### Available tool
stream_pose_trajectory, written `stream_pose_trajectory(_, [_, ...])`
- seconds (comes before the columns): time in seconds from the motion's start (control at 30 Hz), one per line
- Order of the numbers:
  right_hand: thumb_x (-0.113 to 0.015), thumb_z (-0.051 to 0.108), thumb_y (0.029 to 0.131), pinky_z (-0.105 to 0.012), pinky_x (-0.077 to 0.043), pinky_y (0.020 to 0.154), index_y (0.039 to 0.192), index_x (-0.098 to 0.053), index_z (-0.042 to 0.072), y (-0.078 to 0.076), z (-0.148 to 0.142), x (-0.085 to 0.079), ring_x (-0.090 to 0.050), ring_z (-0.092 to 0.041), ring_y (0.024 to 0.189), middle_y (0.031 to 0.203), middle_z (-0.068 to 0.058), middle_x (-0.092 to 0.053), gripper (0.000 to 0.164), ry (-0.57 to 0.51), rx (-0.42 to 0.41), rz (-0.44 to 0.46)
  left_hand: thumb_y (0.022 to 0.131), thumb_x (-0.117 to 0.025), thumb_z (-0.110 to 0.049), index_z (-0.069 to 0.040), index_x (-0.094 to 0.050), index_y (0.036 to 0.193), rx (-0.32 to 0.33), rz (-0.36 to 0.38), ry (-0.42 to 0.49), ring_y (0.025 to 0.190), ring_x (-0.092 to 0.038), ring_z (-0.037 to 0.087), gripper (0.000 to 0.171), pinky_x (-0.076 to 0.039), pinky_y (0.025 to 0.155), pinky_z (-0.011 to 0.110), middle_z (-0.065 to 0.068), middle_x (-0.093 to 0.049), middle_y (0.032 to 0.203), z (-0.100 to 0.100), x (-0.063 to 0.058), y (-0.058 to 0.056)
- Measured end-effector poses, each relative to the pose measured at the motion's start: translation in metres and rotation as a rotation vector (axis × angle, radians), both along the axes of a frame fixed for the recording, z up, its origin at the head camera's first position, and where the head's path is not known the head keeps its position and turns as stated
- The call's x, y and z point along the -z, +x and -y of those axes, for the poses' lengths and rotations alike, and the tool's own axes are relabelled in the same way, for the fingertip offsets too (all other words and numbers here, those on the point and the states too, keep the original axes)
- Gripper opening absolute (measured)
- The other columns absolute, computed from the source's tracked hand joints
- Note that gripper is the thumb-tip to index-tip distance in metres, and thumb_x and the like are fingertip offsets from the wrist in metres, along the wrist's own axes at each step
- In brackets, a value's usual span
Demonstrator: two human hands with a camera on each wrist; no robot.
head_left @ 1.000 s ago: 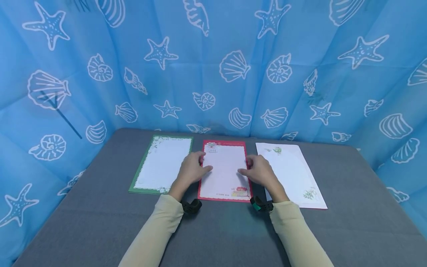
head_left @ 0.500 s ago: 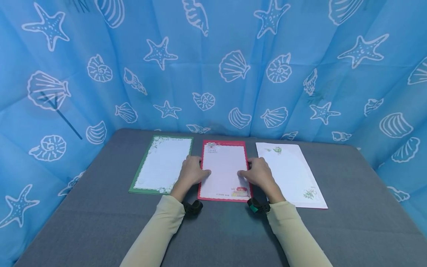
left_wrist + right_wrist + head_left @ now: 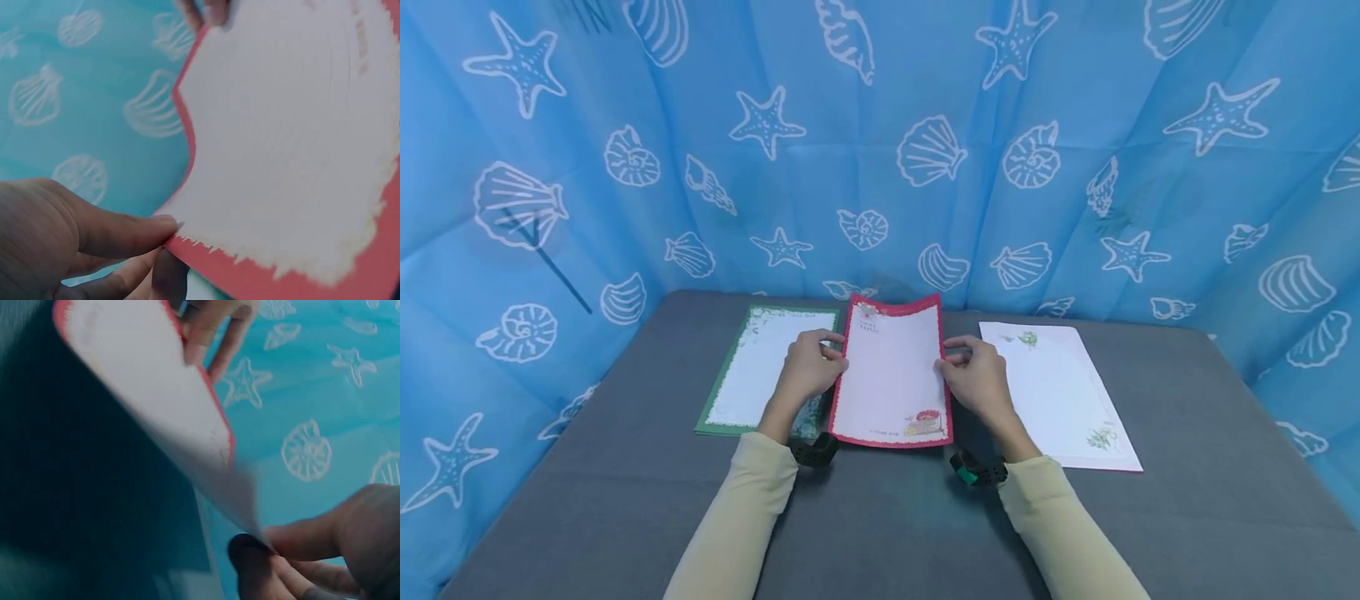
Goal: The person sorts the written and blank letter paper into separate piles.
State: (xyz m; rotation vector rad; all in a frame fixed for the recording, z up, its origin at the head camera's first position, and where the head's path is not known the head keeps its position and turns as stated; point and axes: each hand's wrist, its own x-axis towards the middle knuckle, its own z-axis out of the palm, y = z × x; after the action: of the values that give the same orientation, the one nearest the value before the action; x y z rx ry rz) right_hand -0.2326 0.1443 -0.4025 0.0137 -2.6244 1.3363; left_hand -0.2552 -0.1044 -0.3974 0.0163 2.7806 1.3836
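Note:
A red-bordered sheet of paper [image 3: 891, 375] is held up off the table, its surface bowed between both hands. My left hand [image 3: 807, 367] pinches its left edge; in the left wrist view the thumb [image 3: 134, 232] lies on the printed face with fingers behind. At the opposite edge, my right hand [image 3: 981, 375] pinches the paper between thumb [image 3: 303, 537] and fingers. A green-bordered sheet [image 3: 752, 358] lies to the left, partly covered by the left hand and forearm. To the right lies a white sheet [image 3: 1060, 392] with green leaf prints, close to the right hand.
The sheets are over a table with a dark grey cloth [image 3: 880, 517]. Behind it hangs a blue curtain [image 3: 820, 167] with white shells and starfish, which also runs along both sides. A black band [image 3: 814, 450] is on the left wrist, another [image 3: 979, 469] on the right.
Both hands have lifted the red-bordered sheet from the table and shifted it slightly left; it now bends. The green-bordered and white sheets have stayed in place.

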Motion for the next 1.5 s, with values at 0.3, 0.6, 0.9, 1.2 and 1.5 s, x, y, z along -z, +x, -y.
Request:
stream_pose_trajectory(0.3, [-0.071, 0.008, 0.093, -0.035, -0.057, 0.06, 0.116, -0.069, -0.002, -0.011, 0.055, 0.008, -0.072, -0.02, 0.07, 0.086, -0.012, -0.075, 0.025, -0.081, -0.047, 0.01, 0.095, -0.067, -0.009, -0.003, -0.068, 0.128, -0.103, -0.007, 0.004, 0.085, -0.07, 0.029, 0.034, -0.057, 0.07, 0.041, 0.019, -0.072, 0.105, 0.057, -0.005, -0.004])
stream_pose_trajectory(0.6, [-0.071, 0.011, 0.094, -0.031, -0.053, 0.057, 0.117, -0.069, 0.0, -0.026, 0.1, 0.012, -0.067, -0.015, 0.063, 0.078, -0.007, -0.071, 0.026, -0.113, -0.062, 0.183, 0.095, -0.057, -0.008, 0.0, -0.068, 0.126, -0.254, 0.02, -0.133, 0.09, -0.066, 0.034, 0.034, -0.053, 0.074, 0.046, 0.022, -0.07, 0.106, 0.084, 0.002, -0.005])
stream_pose_trajectory(0.9, [-0.072, 0.021, 0.094, -0.03, -0.053, 0.058, 0.127, -0.064, -0.002, -0.028, 0.115, 0.006, -0.066, -0.015, 0.062, 0.087, -0.009, -0.067, 0.041, -0.021, -0.117, 0.361, 0.099, -0.053, -0.026, 0.006, -0.056, 0.136, -0.268, 0.158, -0.388, 0.134, -0.019, 0.057, 0.049, -0.018, 0.106, 0.068, 0.041, -0.031, 0.141, 0.086, 0.005, -0.004])
stream_pose_trajectory(1.2, [-0.073, 0.021, 0.093, -0.029, -0.053, 0.061, 0.121, -0.067, -0.004, -0.031, 0.125, 0.004, -0.065, -0.017, 0.062, 0.084, -0.008, -0.066, 0.038, -0.002, -0.185, 0.401, 0.096, -0.055, -0.028, 0.017, -0.047, 0.133, -0.303, 0.167, -0.333, 0.131, -0.029, 0.055, 0.059, -0.022, 0.105, 0.069, 0.036, -0.039, 0.136, 0.098, 0.012, -0.004])
stream_pose_trajectory(1.5, [-0.072, 0.021, 0.093, -0.027, -0.049, 0.056, 0.106, -0.07, -0.001, -0.035, 0.141, 0.003, -0.064, -0.017, 0.057, 0.071, -0.007, -0.064, 0.026, 0.013, -0.221, 0.433, 0.095, -0.056, -0.021, 0.012, -0.052, 0.137, -0.354, 0.082, -0.257, 0.129, -0.036, 0.051, 0.053, -0.026, 0.104, 0.067, 0.032, -0.049, 0.137, 0.1, 0.014, -0.003])
